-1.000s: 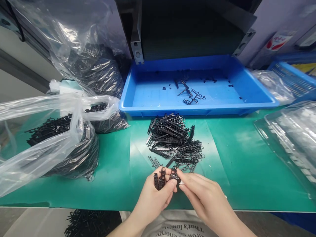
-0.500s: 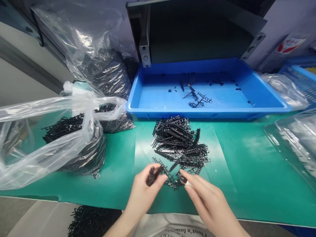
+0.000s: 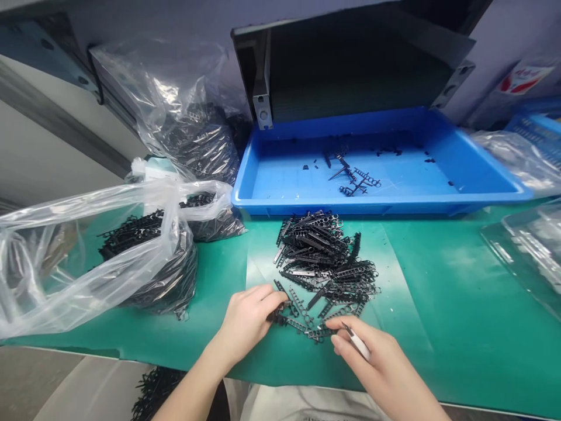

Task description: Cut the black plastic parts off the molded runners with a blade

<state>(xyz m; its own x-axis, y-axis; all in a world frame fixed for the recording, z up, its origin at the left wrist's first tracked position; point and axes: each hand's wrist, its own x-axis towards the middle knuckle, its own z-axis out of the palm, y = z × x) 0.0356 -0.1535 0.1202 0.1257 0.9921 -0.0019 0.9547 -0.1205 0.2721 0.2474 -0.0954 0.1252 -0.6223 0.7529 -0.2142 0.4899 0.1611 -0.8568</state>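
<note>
Now the left hand (image 3: 249, 318) has turned palm-down over the black strips (image 3: 302, 321) on the bench (image 3: 447, 304), just below the pile (image 3: 324, 248); its fingers hide its grip, so whether it is closed I cannot tell. The right hand (image 3: 372, 354) grips a white tool (image 3: 360, 345), more exposed than before, fingertips near the strips. The clear box (image 3: 526, 251) is cut off.

2 hands (image 3: 252, 318), 1 wht tool (image 3: 359, 345), 1 blk-strip pile (image 3: 318, 248), 1 blue tray (image 3: 381, 207), 3 blk-pc bags (image 3: 173, 280).
</note>
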